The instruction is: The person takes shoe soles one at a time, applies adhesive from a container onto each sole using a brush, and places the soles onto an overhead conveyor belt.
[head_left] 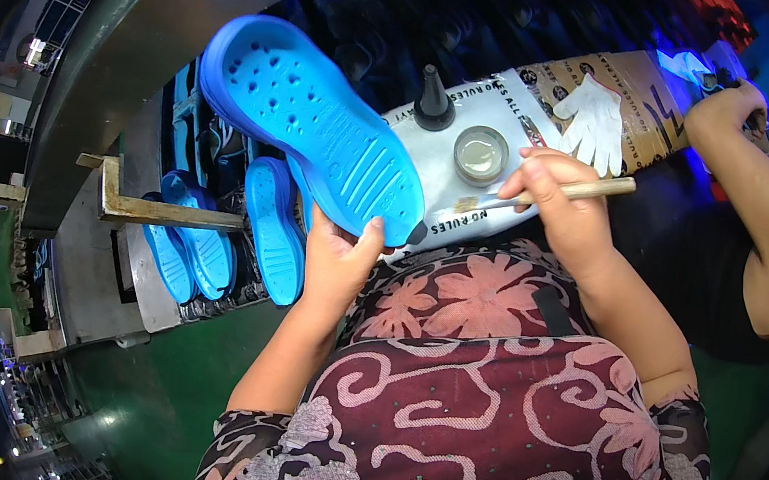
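My left hand [342,252] grips the near end of a bright blue shoe sole [316,129], thumb on top and the other fingers underneath. The sole is tilted, its upper face toward me, with holes at the far end and ridges at the near end. In my right hand [566,206] is a brush [605,188] with a pale wooden handle. Its bristles sit low over a white sheet; whether they touch it I cannot tell. Just beyond the brush stands a small round jar [459,156] of cloudy, pale liquid. A black cone-shaped nozzle bottle [434,101] stands beside the jar.
More blue soles [273,235] lie left of my left arm, near a metal bar [169,215]. Cardboard [651,100] with a white glove [596,122] on it extends right. A co-worker's arm [752,182] reaches in there. A large curved metal frame [118,50] rises at left.
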Motion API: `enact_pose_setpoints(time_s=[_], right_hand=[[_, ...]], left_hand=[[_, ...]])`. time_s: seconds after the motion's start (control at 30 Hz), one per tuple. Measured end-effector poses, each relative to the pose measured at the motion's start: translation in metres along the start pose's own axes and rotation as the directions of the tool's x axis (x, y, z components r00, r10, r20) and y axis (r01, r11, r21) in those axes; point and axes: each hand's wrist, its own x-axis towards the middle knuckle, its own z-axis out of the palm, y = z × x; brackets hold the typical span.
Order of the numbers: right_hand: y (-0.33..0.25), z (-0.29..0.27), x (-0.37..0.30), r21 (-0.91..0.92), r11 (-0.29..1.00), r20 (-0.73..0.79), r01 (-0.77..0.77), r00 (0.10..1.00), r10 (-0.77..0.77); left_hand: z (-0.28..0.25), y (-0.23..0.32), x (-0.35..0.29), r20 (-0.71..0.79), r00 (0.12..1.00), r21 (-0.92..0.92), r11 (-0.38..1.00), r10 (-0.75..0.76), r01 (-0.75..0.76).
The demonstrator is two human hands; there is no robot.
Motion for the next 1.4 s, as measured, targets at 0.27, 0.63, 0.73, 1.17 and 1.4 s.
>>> enact_pose_setpoints(time_s=[0.27,0.63,0.73,1.17,1.4], right_hand=[[0.013,0.017,0.008,-0.228,0.847,0.163,0.48,0.877,-0.453],[0.017,0.011,0.009,-0.256,0.843,0.165,0.473,0.881,-0.444],[0.02,0.019,0.009,-0.248,0.818,0.212,0.519,0.853,-0.477],[0.023,0.017,-0.001,-0.354,0.752,0.233,0.556,0.831,-0.505],[0.021,0.011,-0.002,-0.298,0.813,0.173,0.501,0.866,-0.47]], left_hand=[[0.018,-0.011,0.005,0.047,0.958,0.166,0.943,0.284,-0.288],[0.015,-0.015,0.007,0.015,0.95,0.211,0.928,0.311,-0.307],[0.018,-0.013,0.005,0.007,0.965,0.166,0.951,0.263,-0.26],[0.018,-0.023,0.003,-0.036,0.944,0.169,0.933,0.327,-0.317],[0.02,-0.026,0.005,-0.083,0.918,0.129,0.917,0.388,-0.376]])
